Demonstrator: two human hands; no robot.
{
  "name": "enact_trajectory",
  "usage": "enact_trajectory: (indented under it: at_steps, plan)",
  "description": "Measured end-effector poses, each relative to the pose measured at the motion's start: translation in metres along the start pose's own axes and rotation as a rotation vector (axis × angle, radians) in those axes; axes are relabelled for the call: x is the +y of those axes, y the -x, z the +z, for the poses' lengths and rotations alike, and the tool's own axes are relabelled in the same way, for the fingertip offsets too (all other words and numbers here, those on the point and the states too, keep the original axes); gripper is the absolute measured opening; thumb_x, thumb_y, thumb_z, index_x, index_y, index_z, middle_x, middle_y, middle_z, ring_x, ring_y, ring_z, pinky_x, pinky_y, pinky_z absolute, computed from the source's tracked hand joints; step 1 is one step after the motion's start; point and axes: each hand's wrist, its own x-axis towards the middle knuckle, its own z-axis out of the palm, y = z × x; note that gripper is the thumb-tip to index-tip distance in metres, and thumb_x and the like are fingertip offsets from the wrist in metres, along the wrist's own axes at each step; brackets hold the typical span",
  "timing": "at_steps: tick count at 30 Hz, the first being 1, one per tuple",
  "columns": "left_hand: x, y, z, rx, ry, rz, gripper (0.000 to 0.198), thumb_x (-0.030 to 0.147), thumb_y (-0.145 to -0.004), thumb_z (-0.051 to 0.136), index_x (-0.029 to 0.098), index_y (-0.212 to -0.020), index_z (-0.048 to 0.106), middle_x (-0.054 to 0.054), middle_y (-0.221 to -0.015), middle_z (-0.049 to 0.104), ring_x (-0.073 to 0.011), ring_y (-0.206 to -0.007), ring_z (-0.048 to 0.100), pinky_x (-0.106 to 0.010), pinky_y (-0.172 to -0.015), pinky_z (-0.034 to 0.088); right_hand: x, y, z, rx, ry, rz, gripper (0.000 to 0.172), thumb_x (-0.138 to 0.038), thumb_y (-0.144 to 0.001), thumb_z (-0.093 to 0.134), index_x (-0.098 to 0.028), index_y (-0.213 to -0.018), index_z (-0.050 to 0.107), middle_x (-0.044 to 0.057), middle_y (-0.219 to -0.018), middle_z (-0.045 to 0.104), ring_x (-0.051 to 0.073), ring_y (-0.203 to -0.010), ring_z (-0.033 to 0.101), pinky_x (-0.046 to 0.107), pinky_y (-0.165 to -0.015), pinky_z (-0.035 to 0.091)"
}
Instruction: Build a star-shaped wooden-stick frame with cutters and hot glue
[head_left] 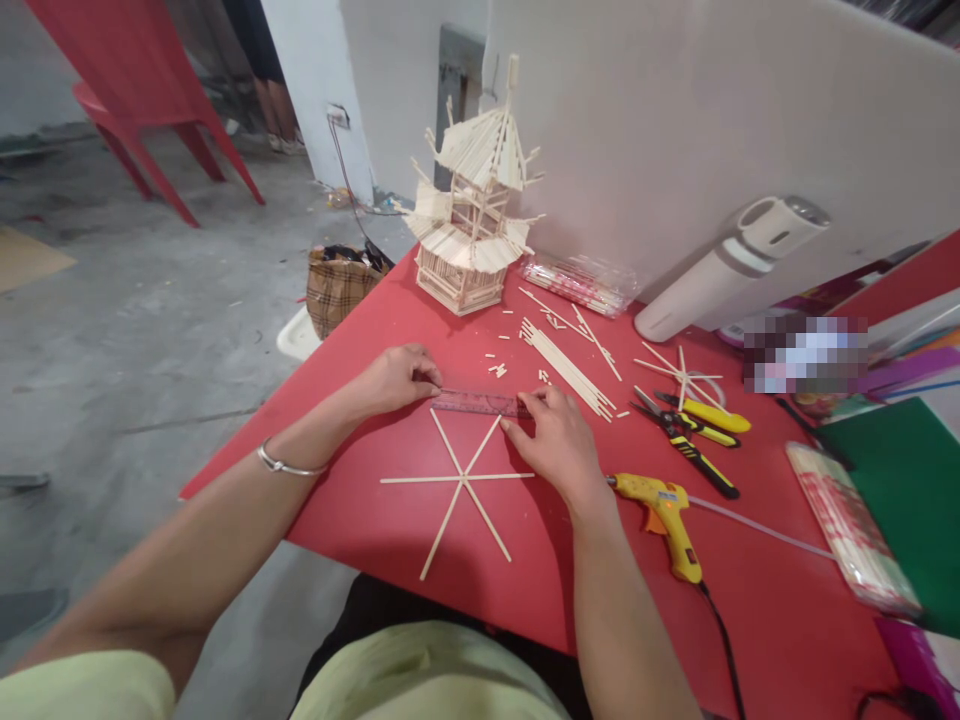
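My left hand pinches the left end of a clear ruler that lies flat on the red table. At the ruler's right end rests my right hand, its fingers pressed on the ruler. The ruler lies across the far tips of a six-armed star of thin wooden sticks, which sits flat just in front of both hands. Beyond the hands stands a stick-built pagoda model.
A bundle of loose sticks lies right of the ruler. A yellow glue gun with its cord, yellow-handled pliers, a second stick star, packed sticks, a white tube and a white board stand to the right.
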Motion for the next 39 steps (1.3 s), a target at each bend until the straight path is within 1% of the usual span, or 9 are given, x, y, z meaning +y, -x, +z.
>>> enact_trajectory:
  at_steps: [9,18,24,31,39]
  plan:
    - [0.0007,0.0002,-0.0001,0.012,-0.002,-0.001,0.013,0.029,-0.075,0.069,0.018,-0.076,0.076,-0.004,-0.089,0.069,-0.0161,-0.074,0.064,-0.029,-0.074,0.049,-0.0001,0.0001,0.0005,0.012,-0.009,0.005,0.044,-0.048,-0.095,0.060,-0.021,-0.129,0.067,0.011,-0.125,0.062,0.030,-0.116,0.055,0.039,-0.090,0.048]
    - [0.0000,-0.0006,-0.0009,0.003,-0.002,0.007,0.013,0.031,-0.075,0.069,0.019,-0.076,0.076,-0.004,-0.088,0.069,-0.0174,-0.076,0.065,-0.031,-0.075,0.049,-0.0007,0.0001,-0.0005,0.012,-0.013,0.003,0.045,-0.047,-0.095,0.060,-0.019,-0.129,0.067,0.011,-0.125,0.061,0.030,-0.116,0.055,0.039,-0.092,0.048]
    - [-0.0008,-0.0003,0.0002,0.005,0.008,-0.007,0.014,0.032,-0.075,0.069,0.019,-0.075,0.076,-0.005,-0.088,0.069,-0.0173,-0.075,0.064,-0.031,-0.074,0.049,-0.0004,0.0001,-0.0007,0.003,-0.012,0.007,0.044,-0.048,-0.095,0.060,-0.021,-0.129,0.067,0.011,-0.125,0.061,0.029,-0.117,0.054,0.039,-0.093,0.048]
    - [0.0003,-0.0005,-0.0009,0.011,0.003,0.009,0.016,0.034,-0.075,0.069,0.019,-0.075,0.076,-0.004,-0.087,0.070,-0.0173,-0.075,0.064,-0.030,-0.074,0.050,-0.0005,-0.0003,-0.0007,0.000,-0.012,0.006,0.043,-0.048,-0.095,0.061,-0.022,-0.128,0.067,0.011,-0.125,0.061,0.029,-0.117,0.054,0.038,-0.093,0.048]
    - [0.0016,0.0002,-0.0010,0.010,-0.007,0.020,0.015,0.032,-0.076,0.068,0.019,-0.075,0.076,-0.004,-0.087,0.070,-0.0168,-0.074,0.065,-0.030,-0.073,0.050,0.0002,0.0000,0.0006,0.012,-0.021,0.005,0.042,-0.048,-0.095,0.061,-0.023,-0.127,0.068,0.011,-0.124,0.061,0.030,-0.116,0.054,0.040,-0.092,0.047]
